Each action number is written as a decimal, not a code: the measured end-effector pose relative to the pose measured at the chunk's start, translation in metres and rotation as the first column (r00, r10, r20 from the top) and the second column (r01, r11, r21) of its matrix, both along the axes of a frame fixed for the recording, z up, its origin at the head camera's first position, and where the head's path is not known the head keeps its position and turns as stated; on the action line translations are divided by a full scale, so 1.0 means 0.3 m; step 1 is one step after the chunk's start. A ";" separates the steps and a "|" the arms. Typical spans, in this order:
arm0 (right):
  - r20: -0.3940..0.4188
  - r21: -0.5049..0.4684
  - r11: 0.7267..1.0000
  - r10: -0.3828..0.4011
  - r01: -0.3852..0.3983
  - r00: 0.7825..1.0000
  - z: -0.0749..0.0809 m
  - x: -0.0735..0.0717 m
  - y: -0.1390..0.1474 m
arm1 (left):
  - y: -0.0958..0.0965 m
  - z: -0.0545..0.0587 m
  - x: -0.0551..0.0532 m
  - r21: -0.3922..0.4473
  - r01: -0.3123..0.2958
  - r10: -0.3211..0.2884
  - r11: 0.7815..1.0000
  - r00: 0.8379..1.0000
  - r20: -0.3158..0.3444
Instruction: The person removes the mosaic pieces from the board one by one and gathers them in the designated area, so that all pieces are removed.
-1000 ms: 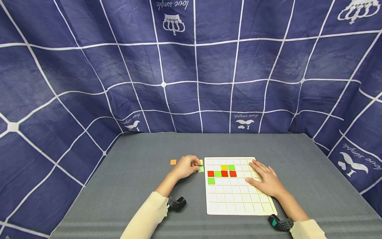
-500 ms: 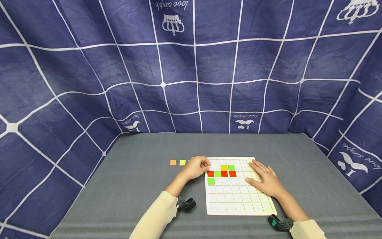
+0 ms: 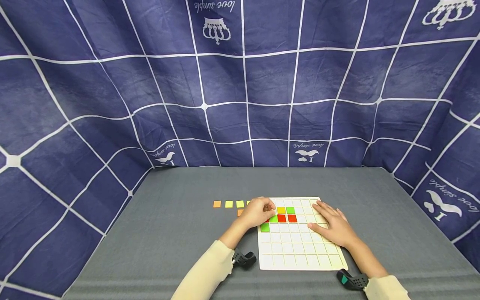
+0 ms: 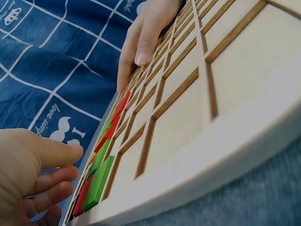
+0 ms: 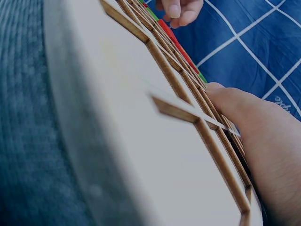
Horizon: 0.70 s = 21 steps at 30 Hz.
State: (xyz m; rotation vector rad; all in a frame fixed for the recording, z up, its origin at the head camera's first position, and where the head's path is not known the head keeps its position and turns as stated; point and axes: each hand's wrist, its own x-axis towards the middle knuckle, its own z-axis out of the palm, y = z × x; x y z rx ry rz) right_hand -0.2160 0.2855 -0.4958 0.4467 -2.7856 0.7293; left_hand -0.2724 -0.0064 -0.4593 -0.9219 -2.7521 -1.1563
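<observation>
A white grid board (image 3: 288, 250) with brown grooves lies on the table. My left hand (image 3: 256, 212) is over its upper left part, fingers bent, fingertips just left of a yellow-orange tile (image 3: 281, 210). I cannot tell whether a tile is between those fingertips. On the board also sit a green tile (image 3: 290, 210), red tiles (image 3: 292, 218) and a lower green tile (image 3: 264, 227); my left hand partly covers the row's left end. My right hand (image 3: 333, 225) rests along the board's right edge, fingers extended, thumb (image 5: 225, 99) on the grid.
Left of the board lie loose tiles: an orange tile (image 3: 217, 204), yellow tiles (image 3: 229, 204) in a row, and another orange tile (image 3: 240, 213) partly behind my left hand. A blue curtain (image 3: 270, 83) with white lines stands behind the grey table (image 3: 180, 208).
My left hand has moved right, from a light green tile beside the board to over the grid, uncovering yellow and orange tiles. My right hand has stayed put.
</observation>
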 end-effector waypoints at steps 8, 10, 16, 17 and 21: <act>-0.007 -0.003 1.000 -0.003 0.003 1.000 0.003 0.002 -0.001 | 0.030 -0.012 -0.010 -0.034 0.007 -0.008 0.999 1.000 -0.021; -0.001 -0.001 1.000 -0.004 0.004 1.000 0.004 0.002 0.000 | 0.034 -0.014 -0.013 -0.041 0.011 -0.012 0.999 0.999 -0.032; 0.008 0.008 1.000 -0.007 0.007 1.000 0.004 -0.001 0.000 | 0.043 -0.013 -0.016 -0.083 -0.010 0.007 0.996 0.999 -0.046; 0.010 0.008 1.000 -0.007 0.007 1.000 0.004 -0.001 0.000 | 0.045 -0.014 -0.017 -0.091 -0.015 0.010 0.996 0.999 -0.050; 0.010 0.001 1.000 -0.008 0.008 1.000 0.004 -0.001 0.001 | 0.051 -0.015 -0.020 -0.108 -0.021 0.015 0.994 0.998 -0.056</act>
